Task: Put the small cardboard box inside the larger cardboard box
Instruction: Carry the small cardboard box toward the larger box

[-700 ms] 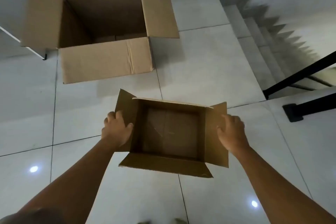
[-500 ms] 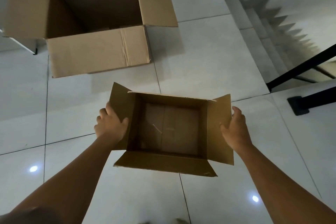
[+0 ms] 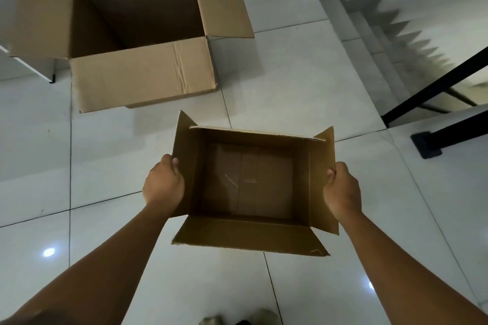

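While the left hand (image 3: 163, 187) and the right hand (image 3: 343, 192) each gripped a side flap of the small cardboard box (image 3: 253, 185), carried open-topped between them, the larger cardboard box (image 3: 142, 76) sat open on the tiled floor (image 3: 290, 74) beyond the left hand.

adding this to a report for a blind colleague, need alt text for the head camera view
Two bare hands, left hand and right hand, hold an open, empty small cardboard box by its side flaps above a pale tiled floor. A larger cardboard box stands open on the floor ahead to the left; stairs descend at right.
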A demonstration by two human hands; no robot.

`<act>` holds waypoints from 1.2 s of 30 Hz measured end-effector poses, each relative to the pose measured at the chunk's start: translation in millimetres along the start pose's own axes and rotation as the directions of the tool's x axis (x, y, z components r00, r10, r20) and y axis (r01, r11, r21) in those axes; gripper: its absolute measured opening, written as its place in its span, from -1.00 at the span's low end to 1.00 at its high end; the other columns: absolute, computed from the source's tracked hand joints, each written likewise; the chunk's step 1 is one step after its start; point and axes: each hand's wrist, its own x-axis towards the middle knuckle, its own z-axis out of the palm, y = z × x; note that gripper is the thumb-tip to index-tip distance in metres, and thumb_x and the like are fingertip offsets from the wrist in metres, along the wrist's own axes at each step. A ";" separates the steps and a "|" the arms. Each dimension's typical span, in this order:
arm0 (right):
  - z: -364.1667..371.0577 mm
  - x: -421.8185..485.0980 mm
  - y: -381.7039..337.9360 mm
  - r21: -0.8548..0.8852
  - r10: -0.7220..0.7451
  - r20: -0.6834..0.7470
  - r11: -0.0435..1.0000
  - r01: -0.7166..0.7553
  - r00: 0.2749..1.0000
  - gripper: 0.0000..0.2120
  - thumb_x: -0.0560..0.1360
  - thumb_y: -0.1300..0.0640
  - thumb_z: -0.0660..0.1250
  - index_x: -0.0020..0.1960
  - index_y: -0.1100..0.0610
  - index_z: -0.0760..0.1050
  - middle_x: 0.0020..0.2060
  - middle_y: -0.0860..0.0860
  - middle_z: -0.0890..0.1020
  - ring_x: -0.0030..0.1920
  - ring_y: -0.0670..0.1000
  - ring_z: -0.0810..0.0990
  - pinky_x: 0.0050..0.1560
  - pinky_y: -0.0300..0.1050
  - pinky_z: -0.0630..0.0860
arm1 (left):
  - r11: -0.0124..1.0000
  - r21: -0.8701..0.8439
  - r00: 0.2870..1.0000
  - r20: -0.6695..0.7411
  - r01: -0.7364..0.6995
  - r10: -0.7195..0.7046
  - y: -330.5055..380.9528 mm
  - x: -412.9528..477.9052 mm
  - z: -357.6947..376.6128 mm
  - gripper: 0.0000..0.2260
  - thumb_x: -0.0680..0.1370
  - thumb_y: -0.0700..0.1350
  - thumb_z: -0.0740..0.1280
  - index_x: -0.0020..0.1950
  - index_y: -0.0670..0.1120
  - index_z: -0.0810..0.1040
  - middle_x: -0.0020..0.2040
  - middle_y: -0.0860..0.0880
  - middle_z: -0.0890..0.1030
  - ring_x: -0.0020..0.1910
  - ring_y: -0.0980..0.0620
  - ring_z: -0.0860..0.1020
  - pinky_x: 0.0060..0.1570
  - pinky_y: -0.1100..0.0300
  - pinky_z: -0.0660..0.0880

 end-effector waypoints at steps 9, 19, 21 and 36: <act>-117.3 -35.8 -42.0 0.086 -0.088 -0.132 0.991 0.099 0.987 -0.74 0.60 0.12 0.05 0.12 0.26 0.42 -0.15 0.18 0.59 -0.20 0.10 0.55 -0.31 -0.22 0.36 | 0.993 -0.093 0.993 -0.102 -0.074 0.064 55.0 -34.9 -114.4 -0.64 0.63 -0.01 -0.03 0.09 -0.23 0.42 -0.21 -0.22 0.55 -0.28 -0.17 0.49 -0.29 0.07 0.34; -227.3 -34.3 -115.9 0.151 -0.151 -0.242 0.970 0.191 0.958 -0.68 0.61 0.07 0.00 0.08 0.26 0.42 -0.39 0.00 0.43 -0.42 -0.11 0.38 -0.46 -0.25 0.22 | 0.972 -0.187 0.971 -0.218 -0.140 0.098 104.2 -29.4 -233.8 -0.62 0.63 -0.02 0.00 0.17 -0.26 0.45 -0.17 -0.18 0.54 -0.25 -0.06 0.44 -0.26 0.08 0.34; -237.9 -28.5 -132.3 0.167 -0.167 -0.258 0.963 0.214 0.952 -0.68 0.61 0.08 0.00 0.08 0.26 0.42 -0.42 -0.03 0.39 -0.43 -0.10 0.38 -0.46 -0.23 0.23 | 0.969 -0.212 0.969 -0.235 -0.129 0.077 108.2 -20.6 -250.5 -0.62 0.63 -0.02 -0.01 0.15 -0.26 0.45 -0.20 -0.13 0.48 -0.26 -0.04 0.42 -0.28 0.11 0.32; -193.4 54.1 -329.2 0.218 -0.334 -0.348 0.880 0.422 0.876 -0.72 0.60 0.13 0.03 0.06 0.28 0.43 -0.30 0.09 0.48 -0.41 -0.15 0.37 -0.42 -0.32 0.23 | 0.937 -0.342 0.916 -0.394 -0.069 -0.077 69.8 153.4 -322.3 -0.62 0.63 0.00 -0.02 0.12 -0.25 0.43 -0.08 -0.23 0.57 -0.18 -0.10 0.43 -0.19 0.03 0.36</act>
